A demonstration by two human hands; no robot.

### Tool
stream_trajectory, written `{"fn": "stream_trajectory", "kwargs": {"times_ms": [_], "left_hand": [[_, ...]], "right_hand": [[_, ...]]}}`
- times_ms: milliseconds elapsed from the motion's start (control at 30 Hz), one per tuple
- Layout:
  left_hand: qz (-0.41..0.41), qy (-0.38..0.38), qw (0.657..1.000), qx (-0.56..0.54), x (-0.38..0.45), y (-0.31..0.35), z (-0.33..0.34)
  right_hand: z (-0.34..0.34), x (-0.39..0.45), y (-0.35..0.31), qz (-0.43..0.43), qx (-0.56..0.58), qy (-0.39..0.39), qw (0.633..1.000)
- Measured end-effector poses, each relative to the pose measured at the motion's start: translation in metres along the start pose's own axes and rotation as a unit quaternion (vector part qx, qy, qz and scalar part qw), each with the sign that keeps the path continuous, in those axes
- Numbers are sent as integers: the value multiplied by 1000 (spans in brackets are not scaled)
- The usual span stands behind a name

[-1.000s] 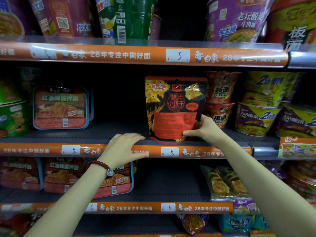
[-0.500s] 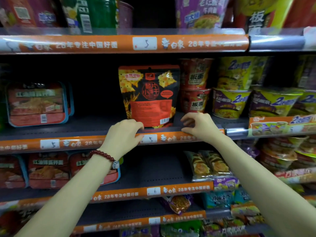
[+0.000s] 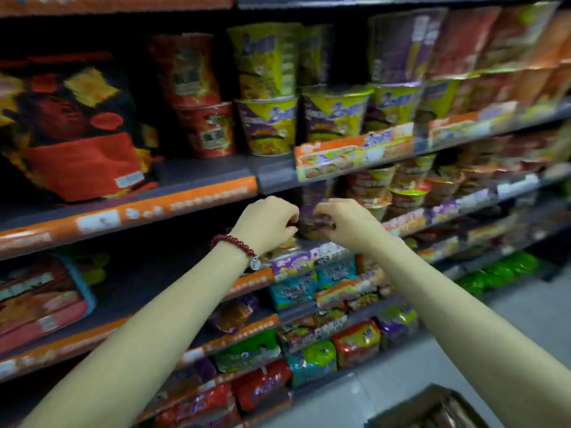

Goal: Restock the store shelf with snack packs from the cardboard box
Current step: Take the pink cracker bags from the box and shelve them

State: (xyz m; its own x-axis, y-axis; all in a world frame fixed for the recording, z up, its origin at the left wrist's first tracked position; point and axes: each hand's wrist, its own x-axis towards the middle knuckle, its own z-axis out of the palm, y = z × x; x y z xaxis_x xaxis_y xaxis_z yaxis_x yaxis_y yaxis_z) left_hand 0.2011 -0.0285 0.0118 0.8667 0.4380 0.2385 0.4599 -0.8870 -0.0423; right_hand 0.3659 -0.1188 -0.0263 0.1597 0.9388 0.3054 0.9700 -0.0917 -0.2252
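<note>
A black and orange snack pack (image 3: 71, 131) stands upright on the middle shelf (image 3: 197, 193) at the left, with no hand on it. My left hand (image 3: 265, 223), with a red bead bracelet on the wrist, and my right hand (image 3: 343, 225) hover close together in front of the shelves, below that shelf's edge. Both hold nothing, and their fingers are loosely curled. A corner of the cardboard box (image 3: 432, 409) shows at the bottom right on the floor, with packs inside. The whole view is blurred by motion.
Noodle cups in red (image 3: 204, 125), yellow and purple (image 3: 272, 122) fill the shelf to the right of the snack pack. Lower shelves hold bagged noodles (image 3: 309, 359) and flat trays (image 3: 40, 301). Grey floor (image 3: 509, 310) lies at the right.
Both hands left the shelf edge and drew back and together in the air. The view swung right and down, so the snack pack now sits at the left and the box has appeared.
</note>
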Motion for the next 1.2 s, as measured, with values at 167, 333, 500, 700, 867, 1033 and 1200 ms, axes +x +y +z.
{"fn": "stream_trajectory", "kwargs": {"times_ms": [167, 333, 500, 700, 867, 1033, 1200], "left_hand": [[70, -74, 995, -22, 49, 90, 55], [178, -139, 974, -32, 85, 178, 113], [267, -201, 941, -52, 117, 253, 173], [405, -266, 874, -35, 138, 337, 267], [456, -307, 835, -23, 126, 384, 368], [482, -356, 800, -23, 91, 405, 486], [450, -415, 789, -54, 56, 409, 616]], "right_hand": [[8, -87, 95, 131, 18, -39, 990], [18, -186, 173, 271, 36, -71, 959], [32, -274, 224, 419, 53, -95, 902], [82, -375, 256, 581, 84, -123, 800], [166, -435, 278, 657, 124, -122, 734], [271, -489, 294, 695, 152, -100, 696], [383, -544, 304, 725, 178, -65, 662]]}}
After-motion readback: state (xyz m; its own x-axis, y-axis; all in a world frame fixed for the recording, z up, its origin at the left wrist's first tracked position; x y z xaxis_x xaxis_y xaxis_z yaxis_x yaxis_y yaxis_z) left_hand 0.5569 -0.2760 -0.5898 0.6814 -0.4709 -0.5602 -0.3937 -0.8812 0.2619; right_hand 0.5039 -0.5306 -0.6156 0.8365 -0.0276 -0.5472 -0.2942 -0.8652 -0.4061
